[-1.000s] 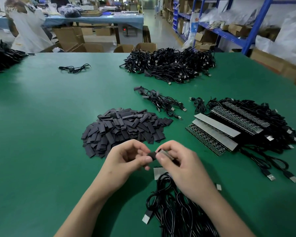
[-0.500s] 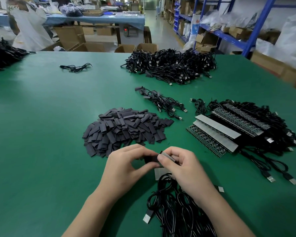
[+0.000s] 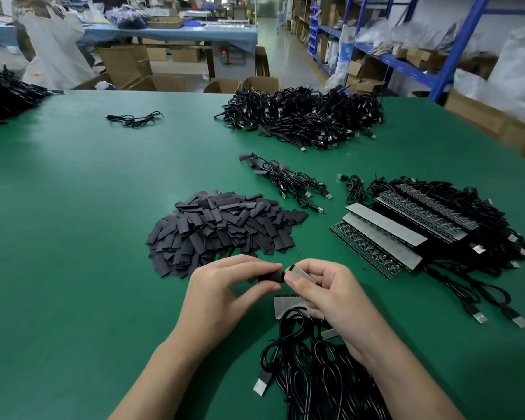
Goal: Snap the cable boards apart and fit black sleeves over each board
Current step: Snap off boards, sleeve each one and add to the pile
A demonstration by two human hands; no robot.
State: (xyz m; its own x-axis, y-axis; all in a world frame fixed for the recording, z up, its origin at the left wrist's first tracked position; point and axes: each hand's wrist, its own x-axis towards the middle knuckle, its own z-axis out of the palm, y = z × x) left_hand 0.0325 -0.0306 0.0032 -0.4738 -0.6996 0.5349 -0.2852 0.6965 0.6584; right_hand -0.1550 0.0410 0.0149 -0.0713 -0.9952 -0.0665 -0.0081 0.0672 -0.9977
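**Sleeve meets board over the counter**

A green counter (image 3: 73, 244) fills the view. At its far side lies a wide heap of black cables (image 3: 303, 119); a second heap (image 3: 3, 95) sits at the far left edge. On the right, a stack of board strips (image 3: 385, 234) rests on its own cables, two pale strips on top and dark populated ones beside and below them, with plugs trailing toward the near edge. At centre is a sleeve pile (image 3: 222, 228) of flat black pieces, just beyond the hands. A near tangle (image 3: 315, 377) of cables runs off the bottom edge, one plug pointing left.

The left grip (image 3: 225, 286) and right grip (image 3: 331, 295) come together between the sleeve pile and the near tangle, raised off the counter. The left grip is closed: thumb and fingers pinch a sleeve (image 3: 272, 277). The right grip is closed too, thumb and forefinger pinching a board (image 3: 304, 272) with its pale face up and its dark end toward the sleeve. Sleeve and board meet end to end; whether the board has gone in cannot be told.

Between the far heap and the stack lies a small bunch (image 3: 285, 180) of sleeved cables, with one coil (image 3: 355, 186) near it. A loose cable (image 3: 134, 119) lies far left. A short strip (image 3: 285, 306) with a toothed edge lies under the right grip, a cable loop across it
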